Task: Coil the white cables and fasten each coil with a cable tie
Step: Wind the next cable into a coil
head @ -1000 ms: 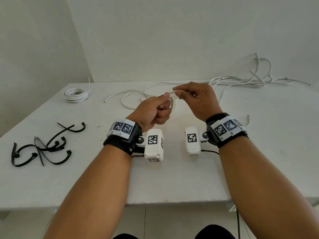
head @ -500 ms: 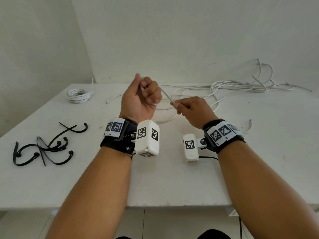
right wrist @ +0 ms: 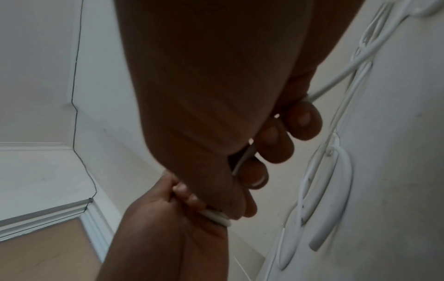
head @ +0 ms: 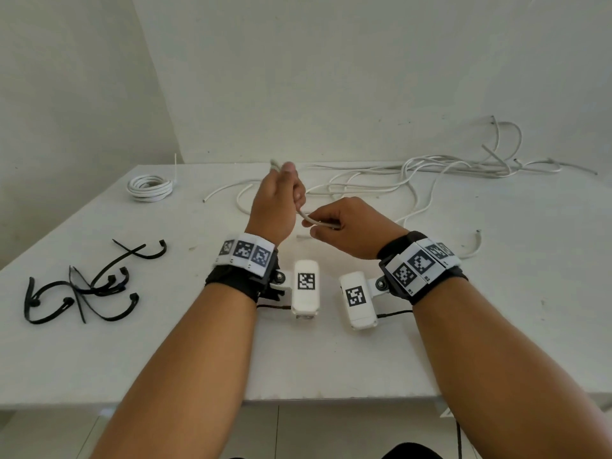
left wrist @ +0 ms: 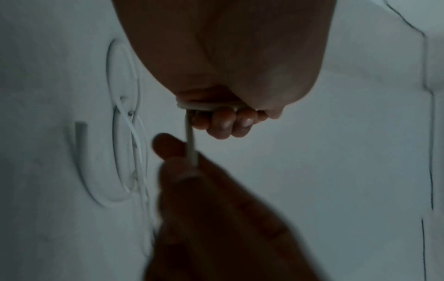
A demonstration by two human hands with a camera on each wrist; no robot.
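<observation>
My left hand (head: 285, 193) is raised over the table's middle and grips a white cable (head: 313, 221), whose end sticks up above the thumb. In the left wrist view, turns of the cable (left wrist: 204, 107) lie across the curled fingers (left wrist: 223, 123). Just right of and below it, my right hand (head: 326, 225) pinches the same cable (right wrist: 336, 79), which trails off to the loose white cables (head: 430, 173) at the back right. The right wrist view shows the turns of cable (right wrist: 216, 216) in the left hand. A finished coil (head: 150, 188) lies at the back left.
Several black cable ties (head: 82, 286) lie scattered at the table's left. A short cable end (head: 477, 243) curves near my right wrist. The white table (head: 331, 359) meets white walls behind and on the left, and its front edge is close to me.
My left hand has risen and turned upright with the cable. The right hand has dropped lower and now sits just under the left, still pinching the cable.
</observation>
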